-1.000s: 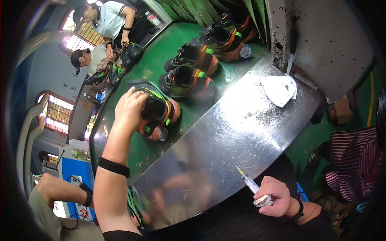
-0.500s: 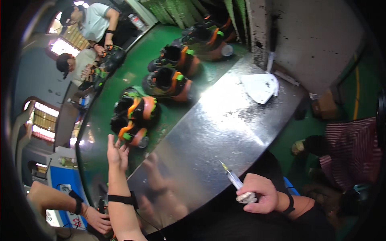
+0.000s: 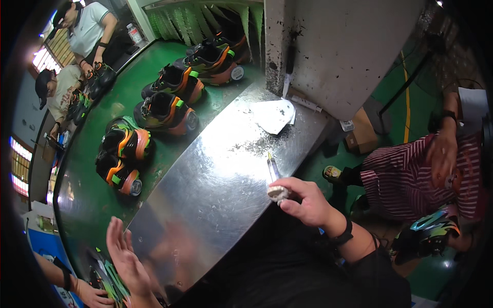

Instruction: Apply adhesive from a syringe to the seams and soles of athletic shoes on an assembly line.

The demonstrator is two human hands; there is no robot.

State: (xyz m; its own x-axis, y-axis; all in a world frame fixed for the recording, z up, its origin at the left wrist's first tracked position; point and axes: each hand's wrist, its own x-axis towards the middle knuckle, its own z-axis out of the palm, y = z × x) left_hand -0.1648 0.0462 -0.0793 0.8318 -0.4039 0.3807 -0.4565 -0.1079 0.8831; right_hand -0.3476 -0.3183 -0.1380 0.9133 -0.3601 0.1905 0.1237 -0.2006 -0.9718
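Observation:
In my right hand [image 3: 308,201] is a syringe [image 3: 272,168] with a clear barrel and a thin yellowish tip, pointing away from me over the edge of the metal plate [image 3: 205,205]. A whitish wad [image 3: 278,192] shows at the barrel's near end, by my fingers. My left hand [image 3: 128,256] is raised with fingers stretched, holding nothing. Close to its left side lies a black and green shoe [image 3: 110,277], partly hidden by the hand. Black, orange and green shoes stand on the green belt; the nearest shoe [image 3: 118,172] is beyond my left hand.
A co-worker's hand [image 3: 92,293] is by the lower-left shoe. A white sheet [image 3: 275,115] and dark crumbs lie on the plate near a grey post [image 3: 339,56]. Two people work across the belt. At right, a person in a striped apron [image 3: 395,179] sits near another shoe [image 3: 429,231].
My view has swung right, so the shoes appear further left. My left hand has drawn back from the nearest shoe. The syringe now points more steeply away over the plate.

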